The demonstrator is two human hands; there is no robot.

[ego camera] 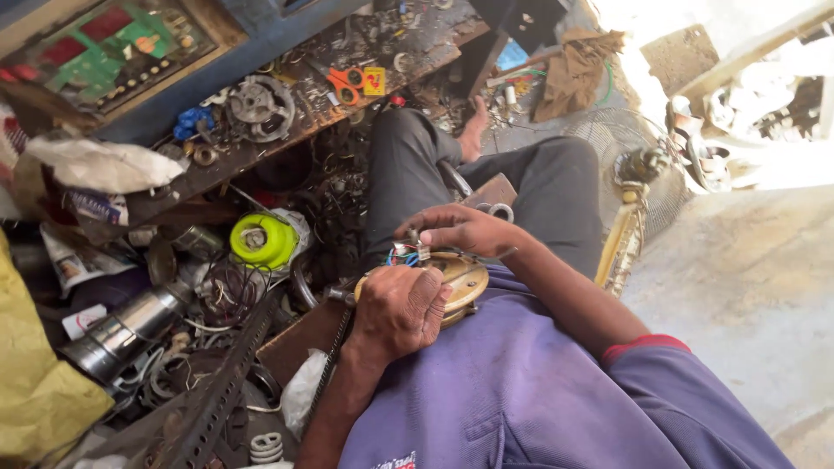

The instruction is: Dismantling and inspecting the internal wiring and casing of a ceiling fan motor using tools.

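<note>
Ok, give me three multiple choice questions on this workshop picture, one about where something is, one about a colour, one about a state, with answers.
1. Where is the round brass-coloured disc?
A. on the person's lap between both hands
B. on the wooden shelf
C. on the concrete floor

2. What colour is the spool lying in the clutter?
A. red
B. yellow-green
C. white

3. What is the left hand doing?
A. hanging free
B. resting closed on the disc
C. holding the scissors

Answers: 1 A, the disc sits at the lap with the right hand at its wired top. 2 B, it is bright yellow-green. 3 B, its fingers curl over the disc's edge; the orange-handled scissors lie on the shelf.
</note>
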